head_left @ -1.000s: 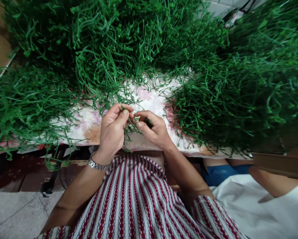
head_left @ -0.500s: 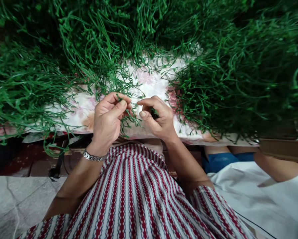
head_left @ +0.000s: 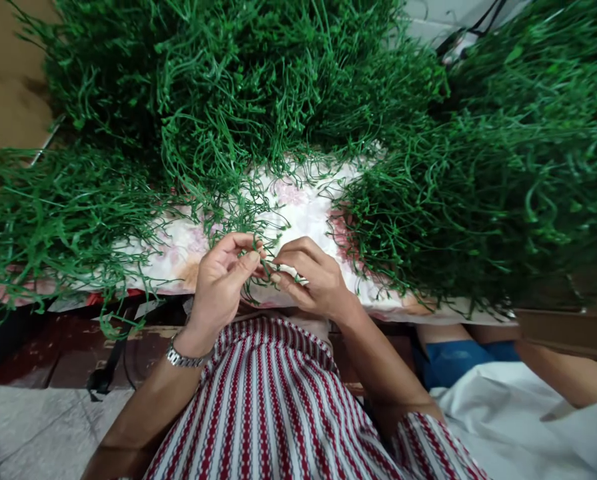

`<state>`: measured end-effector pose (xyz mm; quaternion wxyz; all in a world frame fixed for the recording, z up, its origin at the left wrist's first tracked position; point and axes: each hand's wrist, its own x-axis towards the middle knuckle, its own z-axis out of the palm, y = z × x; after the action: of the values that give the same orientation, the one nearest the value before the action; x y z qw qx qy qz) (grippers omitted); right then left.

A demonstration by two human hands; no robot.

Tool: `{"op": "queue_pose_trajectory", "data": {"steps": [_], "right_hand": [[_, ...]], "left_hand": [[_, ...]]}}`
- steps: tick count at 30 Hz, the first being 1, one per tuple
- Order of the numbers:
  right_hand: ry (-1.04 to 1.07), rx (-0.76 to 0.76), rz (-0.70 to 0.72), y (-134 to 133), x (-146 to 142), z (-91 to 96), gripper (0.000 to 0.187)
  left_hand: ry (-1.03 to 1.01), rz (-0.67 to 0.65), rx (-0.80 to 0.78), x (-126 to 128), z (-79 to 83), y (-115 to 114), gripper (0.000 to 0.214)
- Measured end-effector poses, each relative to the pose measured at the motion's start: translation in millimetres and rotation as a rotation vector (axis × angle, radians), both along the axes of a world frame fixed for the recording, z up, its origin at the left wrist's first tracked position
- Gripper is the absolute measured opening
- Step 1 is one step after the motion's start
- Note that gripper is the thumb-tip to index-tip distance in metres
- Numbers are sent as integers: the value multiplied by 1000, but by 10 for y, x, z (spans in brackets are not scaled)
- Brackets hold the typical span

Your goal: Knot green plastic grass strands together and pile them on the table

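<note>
My left hand (head_left: 223,279) has its thumb and forefinger pinched on a thin green stem (head_left: 264,264), which looks like plastic. Close against it on the right, my right hand (head_left: 317,277) brings its thumb and fingertips together at the same stem; the exact contact is partly hidden by the fingers. Both hands are above the near edge of a table covered with a white floral cloth (head_left: 306,217). Beyond and beside them lie tangled heaps of similar green stems (head_left: 238,87), each with small branching nubs at the tips.
A large pile of stems (head_left: 478,207) covers the right side, and a lower pile (head_left: 63,220) spreads over the left edge. A brown cardboard box (head_left: 563,333) is at the right edge. Another person in a white garment (head_left: 518,427) sits close on the right.
The head view has tilted up, so things appear lower. My right hand's fingers, apart before, have closed together and moved up to the stem in my left hand.
</note>
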<state>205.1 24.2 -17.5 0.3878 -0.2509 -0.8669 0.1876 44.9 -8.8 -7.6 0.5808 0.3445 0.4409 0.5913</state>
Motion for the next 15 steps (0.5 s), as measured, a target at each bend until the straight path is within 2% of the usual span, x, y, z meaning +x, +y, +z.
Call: {"op": "queue_pose_trajectory", "data": {"steps": [3, 6, 11, 15], "right_hand": [[48, -11, -22, -46, -16, 14, 10], [64, -45, -36, -83, -31, 32, 7], [-83, -37, 4, -77, 35, 85, 3], [-216, 21, 1, -40, 73, 107, 7]], "left_hand": [[25, -73, 8, 3, -23, -76, 19], [95, -120, 12, 13, -63, -125, 12], [305, -102, 104, -4, -65, -147, 9], [456, -69, 110, -21, -15, -146, 7]]}}
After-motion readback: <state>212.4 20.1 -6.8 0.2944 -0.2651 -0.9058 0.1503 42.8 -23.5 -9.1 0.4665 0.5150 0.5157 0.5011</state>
